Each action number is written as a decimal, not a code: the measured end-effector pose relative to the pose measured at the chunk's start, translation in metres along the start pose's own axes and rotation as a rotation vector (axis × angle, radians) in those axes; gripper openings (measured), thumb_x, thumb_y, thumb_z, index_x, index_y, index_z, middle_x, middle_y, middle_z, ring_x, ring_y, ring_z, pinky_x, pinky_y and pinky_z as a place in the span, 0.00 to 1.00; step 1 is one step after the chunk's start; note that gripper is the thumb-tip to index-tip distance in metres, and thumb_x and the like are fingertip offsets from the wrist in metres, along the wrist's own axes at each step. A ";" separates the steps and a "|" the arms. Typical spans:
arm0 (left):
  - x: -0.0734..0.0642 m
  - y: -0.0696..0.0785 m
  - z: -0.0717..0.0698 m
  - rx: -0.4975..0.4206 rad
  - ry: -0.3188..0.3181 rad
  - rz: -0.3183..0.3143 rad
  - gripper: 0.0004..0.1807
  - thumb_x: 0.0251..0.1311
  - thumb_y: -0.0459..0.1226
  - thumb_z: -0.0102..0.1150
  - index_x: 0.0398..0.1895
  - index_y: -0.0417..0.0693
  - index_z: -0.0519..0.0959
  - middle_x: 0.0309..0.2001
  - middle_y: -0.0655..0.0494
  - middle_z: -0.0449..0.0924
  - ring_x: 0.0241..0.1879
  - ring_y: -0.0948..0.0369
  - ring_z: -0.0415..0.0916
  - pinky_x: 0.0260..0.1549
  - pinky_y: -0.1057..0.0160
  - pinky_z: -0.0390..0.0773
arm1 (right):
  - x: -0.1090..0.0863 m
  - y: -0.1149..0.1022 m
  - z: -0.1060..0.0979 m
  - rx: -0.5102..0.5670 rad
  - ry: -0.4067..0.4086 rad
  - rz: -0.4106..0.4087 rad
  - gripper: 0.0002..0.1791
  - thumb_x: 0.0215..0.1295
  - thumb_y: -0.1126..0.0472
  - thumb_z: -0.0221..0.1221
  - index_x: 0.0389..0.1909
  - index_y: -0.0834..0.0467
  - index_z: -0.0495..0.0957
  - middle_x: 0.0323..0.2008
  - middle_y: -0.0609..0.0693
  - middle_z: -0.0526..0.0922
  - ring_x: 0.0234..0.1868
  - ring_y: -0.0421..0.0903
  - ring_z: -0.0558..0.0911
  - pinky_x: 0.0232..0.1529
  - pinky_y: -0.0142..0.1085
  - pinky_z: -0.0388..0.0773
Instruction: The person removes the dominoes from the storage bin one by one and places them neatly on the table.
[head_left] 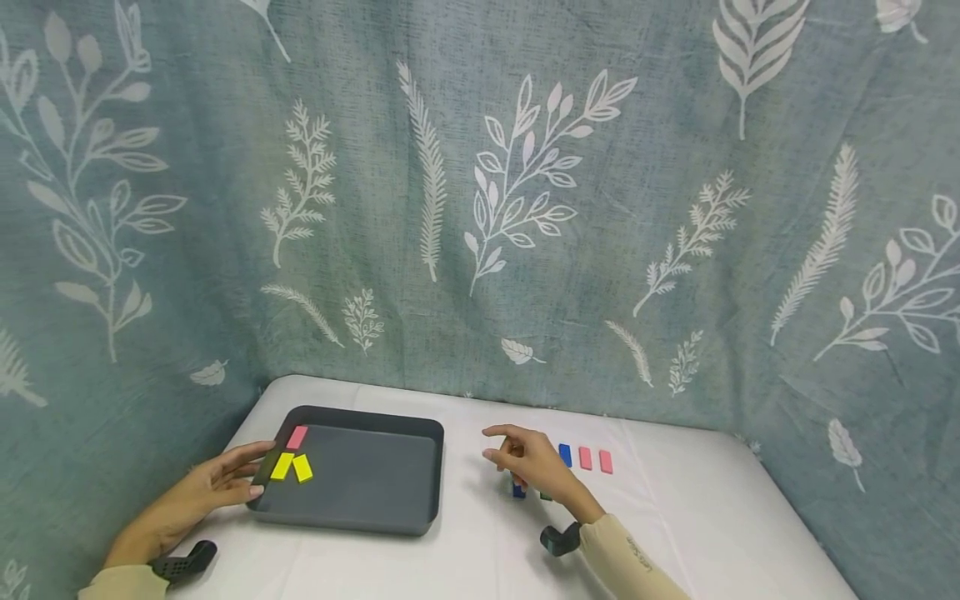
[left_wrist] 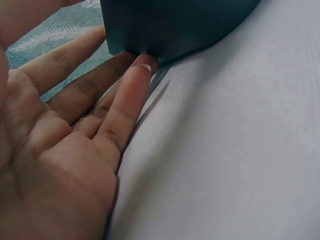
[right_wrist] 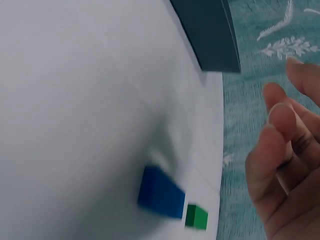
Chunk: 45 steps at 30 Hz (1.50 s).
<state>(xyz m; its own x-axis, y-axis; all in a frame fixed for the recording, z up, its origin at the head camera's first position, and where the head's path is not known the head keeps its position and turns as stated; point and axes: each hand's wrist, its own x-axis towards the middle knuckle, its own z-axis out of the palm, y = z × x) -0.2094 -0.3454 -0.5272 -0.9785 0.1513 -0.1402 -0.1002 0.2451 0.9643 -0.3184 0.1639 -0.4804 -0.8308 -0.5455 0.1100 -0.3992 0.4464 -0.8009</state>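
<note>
My left hand (head_left: 206,487) is at the left side of a dark grey tray (head_left: 360,521), with its fingers extended and touching the wall. In the left wrist view its fingertips (left_wrist: 137,80) meet the tray's lower edge. A pink block (head_left: 297,437) and two yellow blocks, one flat by the wall (head_left: 282,466) and one at an angle (head_left: 302,468), lie inside the tray. To the right of the tray, my right hand (head_left: 536,462) hovers with bent, parted fingers and nothing between them. Below it are a blue block (right_wrist: 160,192) and a green block (right_wrist: 196,216), partly hidden in the head view.
Right of the right hand, another blue block (head_left: 565,455) and two pink blocks, a nearer (head_left: 585,458) and a farther one (head_left: 606,462), lie in a row on the white tablecloth (head_left: 697,508). A leaf-patterned teal curtain (head_left: 465,333) hangs behind and beside the table.
</note>
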 end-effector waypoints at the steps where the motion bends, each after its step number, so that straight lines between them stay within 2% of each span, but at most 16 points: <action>1: 0.000 0.000 0.000 -0.004 -0.001 -0.002 0.39 0.59 0.41 0.63 0.73 0.53 0.56 0.71 0.47 0.54 0.67 0.45 0.52 0.58 0.38 0.61 | 0.003 -0.002 0.002 0.005 0.000 0.000 0.20 0.63 0.44 0.60 0.56 0.39 0.74 0.28 0.60 0.80 0.12 0.48 0.71 0.13 0.41 0.74; 7: 0.000 0.002 0.001 -0.015 -0.002 -0.014 0.40 0.59 0.41 0.64 0.73 0.54 0.56 0.72 0.48 0.53 0.68 0.44 0.51 0.57 0.36 0.60 | 0.021 -0.010 0.017 0.026 -0.017 -0.040 0.20 0.63 0.45 0.60 0.55 0.39 0.75 0.27 0.60 0.80 0.11 0.46 0.69 0.12 0.37 0.70; 16: 0.004 0.003 0.004 -0.019 0.009 -0.042 0.41 0.57 0.42 0.65 0.73 0.54 0.56 0.70 0.46 0.55 0.67 0.45 0.52 0.56 0.37 0.62 | 0.044 -0.026 0.039 0.015 -0.062 -0.118 0.22 0.63 0.47 0.60 0.57 0.48 0.75 0.27 0.62 0.81 0.11 0.46 0.70 0.12 0.37 0.71; 21: 0.005 0.004 0.004 -0.022 0.013 -0.048 0.42 0.57 0.43 0.65 0.73 0.54 0.56 0.70 0.46 0.55 0.67 0.45 0.52 0.57 0.37 0.62 | 0.057 -0.035 0.051 0.035 -0.078 -0.122 0.24 0.63 0.47 0.61 0.58 0.51 0.75 0.28 0.62 0.80 0.11 0.47 0.69 0.12 0.38 0.70; 25: 0.005 0.005 0.004 -0.025 0.020 -0.046 0.42 0.56 0.43 0.66 0.73 0.54 0.56 0.70 0.46 0.56 0.67 0.45 0.53 0.56 0.37 0.62 | 0.069 -0.041 0.062 0.032 -0.075 -0.136 0.23 0.63 0.45 0.60 0.57 0.50 0.76 0.27 0.62 0.80 0.12 0.46 0.69 0.13 0.37 0.69; 30: 0.003 0.003 0.003 -0.031 0.012 -0.039 0.41 0.57 0.42 0.65 0.72 0.55 0.57 0.69 0.45 0.56 0.66 0.45 0.53 0.56 0.40 0.64 | 0.081 -0.052 0.075 0.050 -0.078 -0.136 0.24 0.63 0.44 0.60 0.57 0.50 0.76 0.27 0.62 0.80 0.14 0.46 0.71 0.14 0.38 0.73; 36: 0.003 0.003 0.001 -0.022 0.020 -0.037 0.41 0.57 0.42 0.65 0.72 0.55 0.57 0.69 0.46 0.56 0.67 0.46 0.53 0.56 0.38 0.63 | 0.094 -0.060 0.093 0.044 -0.092 -0.163 0.24 0.62 0.45 0.61 0.57 0.50 0.76 0.26 0.61 0.81 0.13 0.47 0.73 0.13 0.39 0.75; 45: 0.002 0.003 0.001 -0.021 0.024 -0.056 0.41 0.57 0.43 0.65 0.73 0.55 0.57 0.70 0.46 0.56 0.67 0.45 0.52 0.56 0.37 0.62 | 0.106 -0.070 0.113 0.027 -0.159 -0.183 0.23 0.64 0.47 0.60 0.58 0.51 0.75 0.27 0.62 0.81 0.13 0.48 0.74 0.14 0.39 0.75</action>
<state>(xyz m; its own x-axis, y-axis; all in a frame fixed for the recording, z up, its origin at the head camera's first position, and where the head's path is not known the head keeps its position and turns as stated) -0.2118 -0.3435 -0.5248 -0.9752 0.1148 -0.1891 -0.1588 0.2322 0.9596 -0.3349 -0.0052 -0.4793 -0.6729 -0.7216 0.1627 -0.5256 0.3116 -0.7916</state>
